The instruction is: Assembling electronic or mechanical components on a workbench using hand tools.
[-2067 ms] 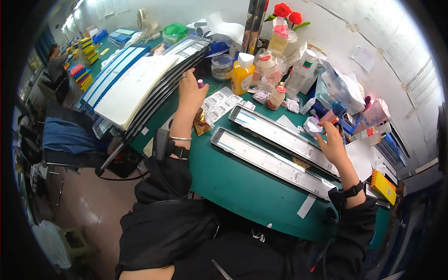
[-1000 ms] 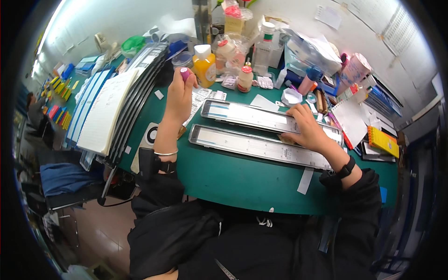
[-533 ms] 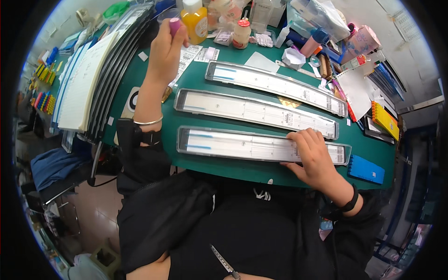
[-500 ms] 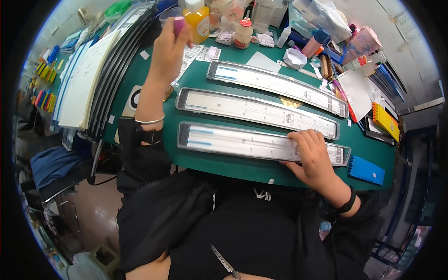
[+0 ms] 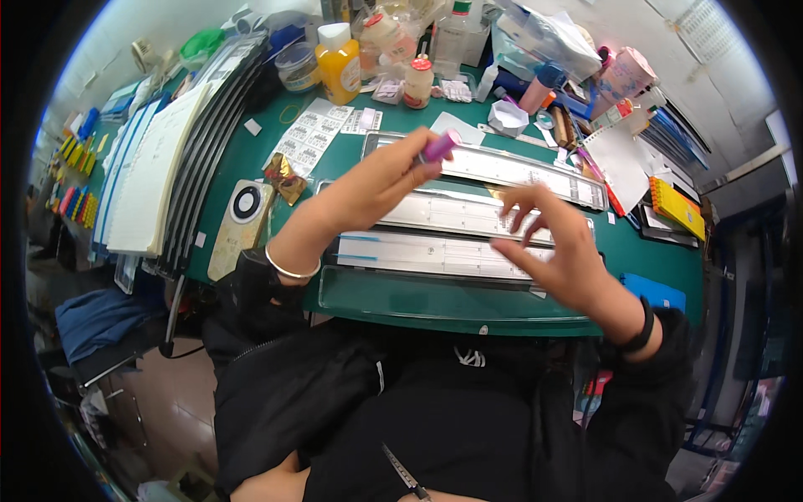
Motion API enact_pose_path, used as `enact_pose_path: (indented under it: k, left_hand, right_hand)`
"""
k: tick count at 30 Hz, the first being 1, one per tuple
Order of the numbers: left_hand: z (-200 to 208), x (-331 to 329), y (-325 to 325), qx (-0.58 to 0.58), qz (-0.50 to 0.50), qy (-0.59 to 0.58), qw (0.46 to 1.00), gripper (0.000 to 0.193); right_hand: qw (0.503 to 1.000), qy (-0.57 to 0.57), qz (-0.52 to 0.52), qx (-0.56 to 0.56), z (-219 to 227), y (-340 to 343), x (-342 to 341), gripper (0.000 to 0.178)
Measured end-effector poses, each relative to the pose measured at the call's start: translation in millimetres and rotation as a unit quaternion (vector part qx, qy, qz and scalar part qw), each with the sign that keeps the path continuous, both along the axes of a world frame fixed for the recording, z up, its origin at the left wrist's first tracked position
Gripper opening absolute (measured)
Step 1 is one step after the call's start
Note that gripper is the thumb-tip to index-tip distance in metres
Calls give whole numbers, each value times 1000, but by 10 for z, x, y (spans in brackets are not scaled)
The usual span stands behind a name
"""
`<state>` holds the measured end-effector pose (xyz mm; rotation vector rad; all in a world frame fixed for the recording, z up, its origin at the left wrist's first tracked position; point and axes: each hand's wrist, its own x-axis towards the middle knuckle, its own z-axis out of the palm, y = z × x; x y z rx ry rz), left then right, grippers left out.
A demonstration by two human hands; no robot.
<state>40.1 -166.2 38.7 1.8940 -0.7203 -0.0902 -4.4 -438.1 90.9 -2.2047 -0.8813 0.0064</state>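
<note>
Label sheet (image 5: 311, 138): carried rows of small dark printed blocks; too fine to read.
Notebook page (image 5: 163, 171): bore faint handwriting near its top; illegible.
Yellow bottle (image 5: 338, 77): had a pale printed label on its front; wording unclear.
Wall sheet (image 5: 704, 32): showed dense rows of print; unreadable.
Front panel (image 5: 401, 253): bore thin printed lines and small marks; no wording made out.

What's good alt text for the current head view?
A person's left hand holds a small purple cylinder over three long, narrow cases on a green table; the right hand hovers above them, loosely open. Bottles stand behind.
</note>
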Motion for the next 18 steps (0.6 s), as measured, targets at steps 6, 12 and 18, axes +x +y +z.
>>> enact_pose_path:
  k: [6,12,18]
  left_hand:
    - [-99,-35,-96,-58,-42,-47,996,30]
    - [-245,-65,-193,-379,-89,281,877,56]
    - [-96,-99,-146,-362,-18,358,861,60]
  right_hand:
    - [976,157,-32,145,-70,528,413,20]
    - [977,-14,4,214,-98,776,470,16]
    - [971,-181,50,152,2,872,398,22]
